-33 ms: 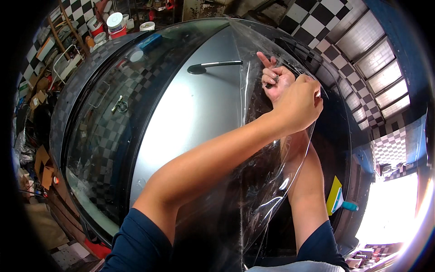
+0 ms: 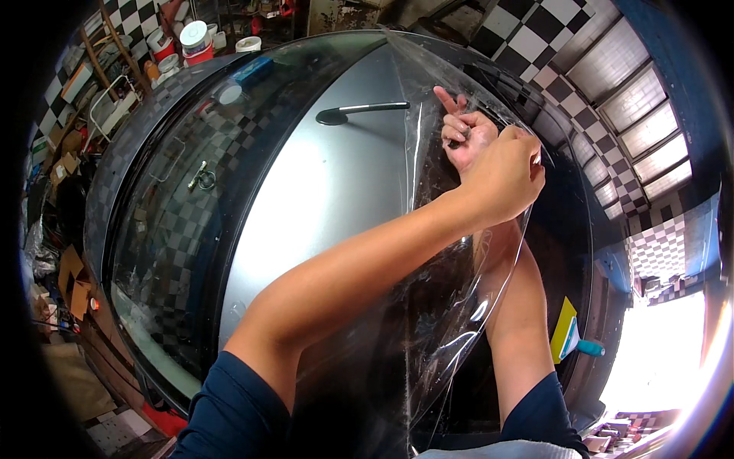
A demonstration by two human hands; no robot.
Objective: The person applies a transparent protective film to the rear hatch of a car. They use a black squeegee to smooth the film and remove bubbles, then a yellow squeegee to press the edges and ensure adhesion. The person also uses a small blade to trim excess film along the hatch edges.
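My left arm reaches across my right forearm. My left hand (image 2: pixel 514 174) is closed, its fingertips pinching the edge of a sheet of clear film (image 2: pixel 447 329). The loose, wrinkled film hangs over the car's dark rear part and partly covers my right forearm. Just beyond, my right hand (image 2: pixel 469 139) is turned palm up, with its index finger stretched out and the other fingers curled round a small dark object (image 2: pixel 457 142). Most of that object is hidden. Left of the hands lies the silver car roof (image 2: pixel 313 206) with a black antenna (image 2: pixel 371 111).
A squeegee (image 2: pixel 566 336) with a yellow blade and teal handle rests at the right on the car. The windshield (image 2: pixel 168 252) curves along the left, with a blue box (image 2: pixel 252 71) at its far end. Buckets (image 2: pixel 197 42) and clutter stand beyond.
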